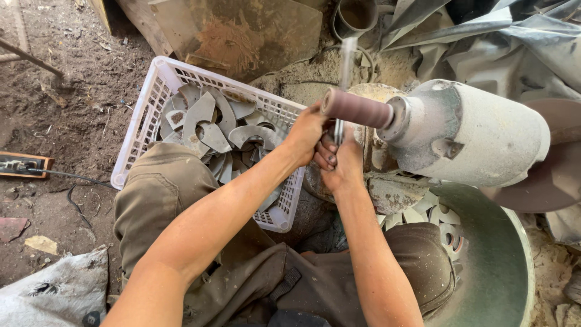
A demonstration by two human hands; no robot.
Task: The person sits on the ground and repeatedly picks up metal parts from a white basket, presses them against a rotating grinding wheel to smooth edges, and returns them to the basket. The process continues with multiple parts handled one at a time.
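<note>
Both hands, left [307,134] and right [340,162], grip thin metal blade [345,72] against sanding drum [357,109] of grinder motor [466,133]; white crate [158,91] of cut metal pieces [212,124] beside left knee.

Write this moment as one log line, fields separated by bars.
hands: both grip metal piece | against sanding drum | white crate: curved metal parts

The dirt floor [72,91] is carrying everything here. A white plastic crate [154,103] is sitting on it, with a wooden switch block [21,163] and its black cable [72,177] lying to the crate's left. Below the crate, a grey sack [57,290] is lying crumpled; a green basin [496,266] is resting to the crate's right.
</note>
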